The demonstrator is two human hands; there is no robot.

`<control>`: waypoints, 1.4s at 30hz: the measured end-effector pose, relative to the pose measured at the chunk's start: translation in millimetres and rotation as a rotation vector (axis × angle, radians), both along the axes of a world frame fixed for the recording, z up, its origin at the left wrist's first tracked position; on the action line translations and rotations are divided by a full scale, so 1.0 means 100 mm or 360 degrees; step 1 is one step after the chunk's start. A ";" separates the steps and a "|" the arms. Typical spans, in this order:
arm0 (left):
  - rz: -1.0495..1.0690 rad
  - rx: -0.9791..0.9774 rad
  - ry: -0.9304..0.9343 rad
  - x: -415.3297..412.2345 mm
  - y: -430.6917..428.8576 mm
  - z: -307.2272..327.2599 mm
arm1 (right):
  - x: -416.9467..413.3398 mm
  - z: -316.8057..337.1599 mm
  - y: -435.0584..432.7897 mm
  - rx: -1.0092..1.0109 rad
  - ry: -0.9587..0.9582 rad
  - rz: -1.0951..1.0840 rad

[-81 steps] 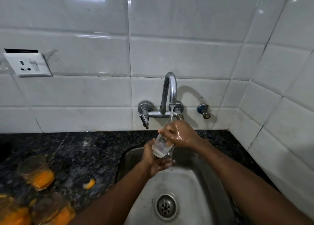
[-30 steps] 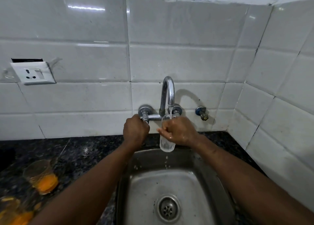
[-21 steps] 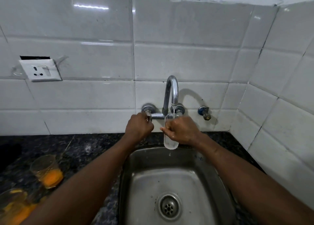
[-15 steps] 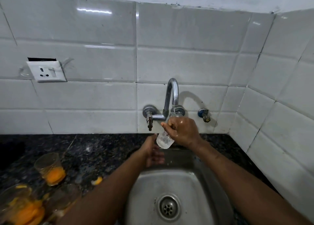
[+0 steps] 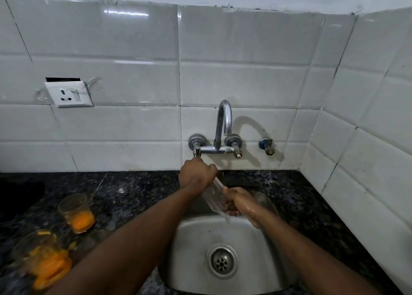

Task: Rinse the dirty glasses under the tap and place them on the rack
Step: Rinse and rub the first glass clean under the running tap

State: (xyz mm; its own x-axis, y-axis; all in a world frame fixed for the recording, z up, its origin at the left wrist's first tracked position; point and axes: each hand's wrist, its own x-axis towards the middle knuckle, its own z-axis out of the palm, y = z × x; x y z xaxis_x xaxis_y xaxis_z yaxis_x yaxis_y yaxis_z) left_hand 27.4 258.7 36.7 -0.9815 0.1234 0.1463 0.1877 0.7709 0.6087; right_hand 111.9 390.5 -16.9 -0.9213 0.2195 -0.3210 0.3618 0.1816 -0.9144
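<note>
clear glass [image 5: 215, 194] hangs tilted over the sink [image 5: 196, 245], draining, grasped at its ends by my left grip [image 5: 197, 175] and right grip [image 5: 239, 202], so it's nearly rinsed, while orange-stained glasses [image 5: 77, 212] wait on the left counter [image 5: 133, 194], no rack visible.

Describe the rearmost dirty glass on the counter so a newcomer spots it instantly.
Start at the steel sink, then go left across the black speckled counter. The glass stands alone, nearest the tiled wall, orange residue pooled in its bottom; the other dirty glasses crowd the frame's lower-left corner.
</note>
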 end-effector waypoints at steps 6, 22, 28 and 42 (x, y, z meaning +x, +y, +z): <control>-0.0187 -0.0411 0.0195 0.11 0.03 0.08 | 0.01 0.08 -0.12 0.0375 0.0272 0.0375; 0.0062 0.0005 -0.0202 -0.14 -0.88 -0.28 | -0.38 -0.06 -0.62 -0.0097 0.0598 -0.0053; 0.0209 0.0040 -0.0147 -0.24 -1.37 -0.27 | -0.69 0.01 -1.05 -0.0244 0.0712 -0.0119; 0.0643 -0.0048 -0.0236 -0.75 -3.45 -0.16 | -1.72 0.33 -2.64 -0.0043 0.0818 0.0057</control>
State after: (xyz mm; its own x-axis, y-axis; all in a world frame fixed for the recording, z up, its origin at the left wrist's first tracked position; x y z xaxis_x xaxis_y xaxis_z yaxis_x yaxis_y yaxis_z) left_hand -48.1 -86.2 20.3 -0.9620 -0.2729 0.0023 -0.2206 0.7826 0.5822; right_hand -59.9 126.4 16.4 -0.9683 0.1829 0.1704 -0.1417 0.1597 -0.9769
